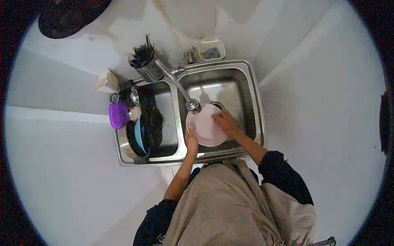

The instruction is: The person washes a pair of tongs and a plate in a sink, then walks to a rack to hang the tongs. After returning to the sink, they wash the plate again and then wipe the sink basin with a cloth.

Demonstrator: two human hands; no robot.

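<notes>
A pale pink plate (206, 128) is held tilted over the right basin of the steel sink (257, 112). My left hand (191, 140) grips its left edge, thumb on the upper face and the other fingers hidden beneath. On the plate's right part lies my right hand (225, 122), its fingers bent and pressed together against the surface; whether anything is under them is hidden. Just above the plate's upper left edge hangs the head of a flexible metal faucet (193, 105). Part of the drain (217, 105) shows behind the plate.
A drying rack over the left basin holds a purple container (119, 115), a blue bowl (140, 135) and a metal pan (125, 143). Behind stand a perforated cutlery holder (151, 73) and a small tub (211, 50) with a grey scrubber (212, 53). White walls surround the sink.
</notes>
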